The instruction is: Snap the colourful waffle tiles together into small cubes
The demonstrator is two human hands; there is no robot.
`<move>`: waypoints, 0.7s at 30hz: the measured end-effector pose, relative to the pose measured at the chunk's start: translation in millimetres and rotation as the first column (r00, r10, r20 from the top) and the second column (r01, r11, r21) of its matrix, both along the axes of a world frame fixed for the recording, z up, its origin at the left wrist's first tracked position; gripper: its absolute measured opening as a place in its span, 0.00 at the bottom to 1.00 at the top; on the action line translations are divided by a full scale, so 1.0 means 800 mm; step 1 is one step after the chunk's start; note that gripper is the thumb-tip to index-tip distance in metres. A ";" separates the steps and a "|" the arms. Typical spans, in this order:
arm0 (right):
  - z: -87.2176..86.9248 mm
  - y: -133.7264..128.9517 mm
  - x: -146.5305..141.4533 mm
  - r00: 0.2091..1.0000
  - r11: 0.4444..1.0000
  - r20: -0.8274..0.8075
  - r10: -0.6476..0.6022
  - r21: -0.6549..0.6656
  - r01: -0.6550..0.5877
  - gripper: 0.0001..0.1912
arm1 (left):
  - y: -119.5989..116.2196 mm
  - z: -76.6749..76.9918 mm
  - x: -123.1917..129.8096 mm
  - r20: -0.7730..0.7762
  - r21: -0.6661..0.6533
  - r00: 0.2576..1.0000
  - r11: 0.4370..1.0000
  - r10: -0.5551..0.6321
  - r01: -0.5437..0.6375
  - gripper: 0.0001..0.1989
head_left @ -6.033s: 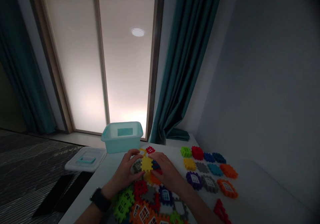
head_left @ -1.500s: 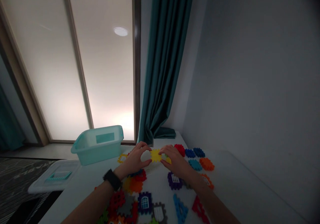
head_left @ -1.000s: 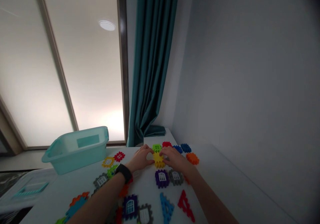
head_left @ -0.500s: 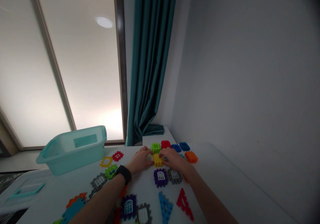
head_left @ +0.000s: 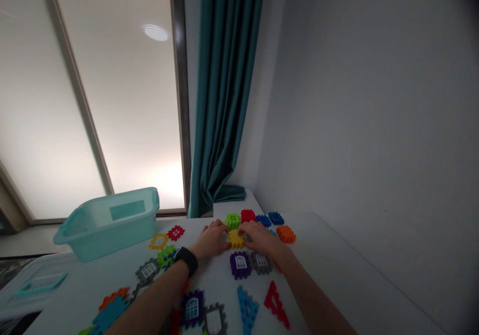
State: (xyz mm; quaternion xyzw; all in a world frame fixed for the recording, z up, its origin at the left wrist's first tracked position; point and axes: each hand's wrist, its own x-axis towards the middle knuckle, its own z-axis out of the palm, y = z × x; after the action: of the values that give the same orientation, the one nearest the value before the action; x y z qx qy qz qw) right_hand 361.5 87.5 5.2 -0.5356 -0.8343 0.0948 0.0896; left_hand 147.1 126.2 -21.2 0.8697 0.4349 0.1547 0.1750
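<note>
Yellow toothed piece (head_left: 236, 239), one: on white table (head_left: 217, 282), between green piece (head_left: 232, 220) and purple window piece (head_left: 240, 265). Left hand (head_left: 212, 238), right hand (head_left: 261, 237): pinching its opposite edges. Handling: probably best kept level, pressure even.

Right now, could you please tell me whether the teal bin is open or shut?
Open: the teal bin has nothing covering its top, and a pale lid lies off it, lower left in view.

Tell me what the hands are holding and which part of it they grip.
The yellow toothed piece: the left hand grips its left edge, the right hand its right edge.
</note>
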 end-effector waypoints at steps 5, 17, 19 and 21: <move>0.001 -0.001 0.000 1.000 1.000 -0.005 -0.008 -0.012 0.008 0.13 | 0.000 -0.001 -0.001 0.000 0.000 1.000 1.000 -0.015 0.015 0.17; 0.026 -0.016 0.002 0.996 0.996 -0.029 -0.079 -0.031 0.078 0.16 | 0.006 0.013 -0.031 0.056 0.044 0.996 0.997 -0.068 0.066 0.20; 0.034 -0.020 -0.005 0.997 0.997 -0.035 -0.072 -0.027 0.071 0.15 | 0.005 0.022 -0.046 0.059 0.055 0.994 0.995 -0.090 0.086 0.19; 0.039 -0.024 -0.015 0.998 0.998 -0.041 -0.052 -0.022 0.051 0.15 | 0.002 0.031 -0.064 0.059 0.065 0.993 0.993 -0.104 0.101 0.17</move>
State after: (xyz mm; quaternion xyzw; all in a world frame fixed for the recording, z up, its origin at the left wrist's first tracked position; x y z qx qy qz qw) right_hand 349.6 68.3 36.8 -0.5559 -0.8171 0.1124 0.1037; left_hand 96.2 127.6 3.2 0.8906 0.3790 0.1857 0.1693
